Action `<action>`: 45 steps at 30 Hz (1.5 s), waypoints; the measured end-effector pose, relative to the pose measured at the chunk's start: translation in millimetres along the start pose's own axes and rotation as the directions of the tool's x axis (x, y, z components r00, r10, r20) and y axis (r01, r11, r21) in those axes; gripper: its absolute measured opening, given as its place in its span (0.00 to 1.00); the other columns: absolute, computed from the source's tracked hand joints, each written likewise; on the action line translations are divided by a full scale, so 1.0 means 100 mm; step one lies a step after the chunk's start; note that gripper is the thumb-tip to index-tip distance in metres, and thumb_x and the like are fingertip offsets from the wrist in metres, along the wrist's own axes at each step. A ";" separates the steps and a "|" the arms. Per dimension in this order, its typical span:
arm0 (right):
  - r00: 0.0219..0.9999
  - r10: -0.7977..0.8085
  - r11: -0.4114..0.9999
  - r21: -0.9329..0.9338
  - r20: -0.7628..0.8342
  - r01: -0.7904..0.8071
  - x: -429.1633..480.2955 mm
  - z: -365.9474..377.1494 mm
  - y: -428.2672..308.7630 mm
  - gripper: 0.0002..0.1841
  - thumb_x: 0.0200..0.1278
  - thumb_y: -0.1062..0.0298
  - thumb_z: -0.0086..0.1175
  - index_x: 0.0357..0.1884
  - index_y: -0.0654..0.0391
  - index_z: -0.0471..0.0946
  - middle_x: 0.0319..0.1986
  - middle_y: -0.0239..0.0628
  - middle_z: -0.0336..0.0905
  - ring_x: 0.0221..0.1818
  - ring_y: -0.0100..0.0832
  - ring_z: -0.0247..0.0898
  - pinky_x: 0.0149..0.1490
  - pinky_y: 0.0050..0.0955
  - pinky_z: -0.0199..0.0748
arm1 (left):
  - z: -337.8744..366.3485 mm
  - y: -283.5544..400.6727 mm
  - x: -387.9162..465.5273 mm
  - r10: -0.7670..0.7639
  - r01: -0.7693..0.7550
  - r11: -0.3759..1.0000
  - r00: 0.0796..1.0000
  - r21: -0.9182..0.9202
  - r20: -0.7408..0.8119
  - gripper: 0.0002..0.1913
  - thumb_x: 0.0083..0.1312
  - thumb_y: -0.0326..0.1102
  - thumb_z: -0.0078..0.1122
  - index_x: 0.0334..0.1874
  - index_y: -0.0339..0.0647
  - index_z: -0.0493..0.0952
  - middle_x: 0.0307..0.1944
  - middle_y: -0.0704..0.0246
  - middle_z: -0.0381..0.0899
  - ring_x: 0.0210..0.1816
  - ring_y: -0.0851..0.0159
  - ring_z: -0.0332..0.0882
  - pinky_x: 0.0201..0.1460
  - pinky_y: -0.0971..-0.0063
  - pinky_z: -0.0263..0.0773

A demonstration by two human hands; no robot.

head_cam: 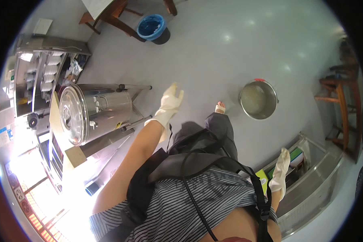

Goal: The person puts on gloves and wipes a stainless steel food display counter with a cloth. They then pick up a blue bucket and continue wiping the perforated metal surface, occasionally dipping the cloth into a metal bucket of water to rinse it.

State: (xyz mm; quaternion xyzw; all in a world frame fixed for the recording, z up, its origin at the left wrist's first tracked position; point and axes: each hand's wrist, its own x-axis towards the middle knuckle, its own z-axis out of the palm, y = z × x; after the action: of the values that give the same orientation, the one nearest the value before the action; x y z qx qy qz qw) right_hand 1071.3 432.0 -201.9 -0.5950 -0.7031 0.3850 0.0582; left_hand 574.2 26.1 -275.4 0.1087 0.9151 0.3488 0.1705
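My left hand, in a pale rubber glove, hangs over the grey floor with its fingers apart and nothing in it. To its left stands a large stainless steel drum with a lid and a small tap, on a stand with legs. My right hand, gloved alike, hangs at my right side beside a metal shelf unit. Its fingers show edge-on, and whether they close on anything is hard to see. A metal bucket holding cloudy liquid stands on the floor ahead to the right.
A bin with a blue liner stands near a wooden table at the top. Stacked white bowls fill a metal cabinet at far left. Wooden stools or chairs line the right. My sandalled foot is near the bucket.
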 end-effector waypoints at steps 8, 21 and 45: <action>0.951 0.090 0.996 -0.037 0.295 -0.082 0.89 1.35 -2.45 0.32 0.84 0.50 0.48 0.77 0.65 0.68 0.71 0.45 0.74 0.75 0.38 0.67 0.80 0.35 0.57 | -0.57 -1.33 2.35 -0.298 0.307 0.945 0.950 0.115 -0.089 0.27 0.73 0.47 0.62 0.66 0.32 0.76 0.57 0.47 0.85 0.61 0.41 0.82 0.67 0.56 0.75; 0.625 0.780 0.569 -0.434 0.017 -0.698 -0.64 3.52 -2.75 0.20 0.81 0.59 0.45 0.62 0.63 0.78 0.56 0.54 0.80 0.59 0.49 0.76 0.64 0.39 0.72 | 0.73 -2.90 6.60 -0.700 0.700 0.523 0.679 -0.487 0.224 0.24 0.79 0.47 0.50 0.69 0.39 0.75 0.64 0.61 0.83 0.60 0.57 0.84 0.64 0.61 0.75; 0.422 0.896 0.438 0.430 -0.137 -0.789 -4.88 3.25 0.16 0.16 0.74 0.58 0.48 0.46 0.61 0.80 0.38 0.48 0.81 0.41 0.47 0.78 0.50 0.43 0.75 | 0.53 2.35 1.34 0.377 0.045 0.826 0.697 -0.562 0.610 0.28 0.73 0.28 0.63 0.74 0.33 0.68 0.56 0.63 0.83 0.49 0.66 0.82 0.53 0.72 0.79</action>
State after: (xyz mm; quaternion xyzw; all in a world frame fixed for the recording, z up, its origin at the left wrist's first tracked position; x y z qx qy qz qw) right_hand 1047.8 -151.3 -254.3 -0.9094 -0.2123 0.3514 0.0665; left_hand 490.9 273.2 -185.3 0.2661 0.6311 0.5370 0.4924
